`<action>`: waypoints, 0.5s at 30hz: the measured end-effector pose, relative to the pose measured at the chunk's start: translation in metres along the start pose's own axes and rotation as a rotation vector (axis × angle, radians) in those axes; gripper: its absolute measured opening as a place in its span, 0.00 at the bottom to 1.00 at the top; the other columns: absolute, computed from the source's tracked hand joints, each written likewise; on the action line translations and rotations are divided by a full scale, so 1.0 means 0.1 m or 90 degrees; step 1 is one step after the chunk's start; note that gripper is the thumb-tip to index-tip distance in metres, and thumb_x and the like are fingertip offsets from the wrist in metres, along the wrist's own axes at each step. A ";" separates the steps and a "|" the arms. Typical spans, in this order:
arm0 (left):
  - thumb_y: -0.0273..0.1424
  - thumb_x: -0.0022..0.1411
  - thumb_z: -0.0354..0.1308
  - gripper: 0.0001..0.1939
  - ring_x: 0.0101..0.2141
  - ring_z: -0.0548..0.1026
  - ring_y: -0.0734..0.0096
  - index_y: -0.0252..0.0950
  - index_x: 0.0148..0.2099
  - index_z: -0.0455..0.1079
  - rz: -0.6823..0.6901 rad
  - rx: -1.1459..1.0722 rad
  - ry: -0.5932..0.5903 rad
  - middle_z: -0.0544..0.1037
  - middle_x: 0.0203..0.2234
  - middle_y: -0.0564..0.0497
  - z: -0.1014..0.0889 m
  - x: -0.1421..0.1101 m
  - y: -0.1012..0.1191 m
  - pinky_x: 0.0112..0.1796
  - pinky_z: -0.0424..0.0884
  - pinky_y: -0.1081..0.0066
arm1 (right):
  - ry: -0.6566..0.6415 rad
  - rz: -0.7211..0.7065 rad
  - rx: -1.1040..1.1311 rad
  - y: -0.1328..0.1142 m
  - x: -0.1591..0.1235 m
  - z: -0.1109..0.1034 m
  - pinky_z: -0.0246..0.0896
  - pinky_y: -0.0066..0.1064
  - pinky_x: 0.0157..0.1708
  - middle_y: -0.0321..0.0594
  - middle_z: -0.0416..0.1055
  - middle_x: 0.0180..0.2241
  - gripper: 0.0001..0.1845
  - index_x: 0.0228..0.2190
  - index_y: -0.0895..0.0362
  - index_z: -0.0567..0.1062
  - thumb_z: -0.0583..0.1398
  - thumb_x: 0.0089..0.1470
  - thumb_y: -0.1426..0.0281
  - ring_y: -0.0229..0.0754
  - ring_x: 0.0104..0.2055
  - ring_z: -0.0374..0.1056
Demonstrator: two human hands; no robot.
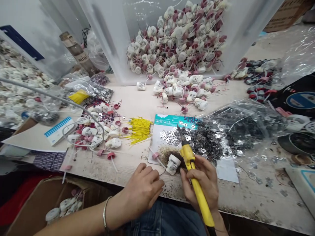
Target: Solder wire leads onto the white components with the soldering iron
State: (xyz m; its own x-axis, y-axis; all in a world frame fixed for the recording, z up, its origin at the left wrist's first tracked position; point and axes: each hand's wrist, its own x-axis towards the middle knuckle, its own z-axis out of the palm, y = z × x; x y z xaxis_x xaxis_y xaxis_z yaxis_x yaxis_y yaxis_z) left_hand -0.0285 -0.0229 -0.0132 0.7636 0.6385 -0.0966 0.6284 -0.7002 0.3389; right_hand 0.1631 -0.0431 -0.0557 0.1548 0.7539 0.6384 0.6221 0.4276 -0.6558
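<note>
Yellow soldering iron [187,152] is grasped in the right hand [200,183], its tip angled clear of a white socket [173,165] kept between both hands, with the left hand [142,190] curled, its hold impossible to tell.

- Left hand [142,188] low in view at 6 o'clock, back turned up, fingers [147,172] loosely curled and pointing toward 3 o'clock
- Left forearm [81,219] bare, reaching in from 7 o'clock
- Right hand [200,183] at 5 o'clock, fingers [197,168] closed in a firm grip
- Right wrist [218,218] leaving view toward 5 o'clock
- Both hands near each other, not touching
</note>
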 end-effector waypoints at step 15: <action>0.41 0.59 0.59 0.14 0.31 0.70 0.70 0.35 0.39 0.70 -0.378 -0.855 0.133 0.74 0.27 0.52 0.06 0.09 0.01 0.36 0.65 0.70 | -0.027 0.070 0.084 -0.18 -0.18 -0.02 0.73 0.29 0.41 0.43 0.60 0.49 0.13 0.25 0.55 0.63 0.62 0.48 0.80 0.39 0.49 0.68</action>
State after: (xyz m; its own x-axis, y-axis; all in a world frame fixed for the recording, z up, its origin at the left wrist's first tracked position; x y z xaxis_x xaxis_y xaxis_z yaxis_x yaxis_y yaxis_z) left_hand -0.0203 -0.0200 -0.0194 0.3422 0.8336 -0.4336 0.1397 0.4112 0.9008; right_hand 0.1505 -0.0658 -0.0546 0.1825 0.8185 0.5447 0.4962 0.4016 -0.7697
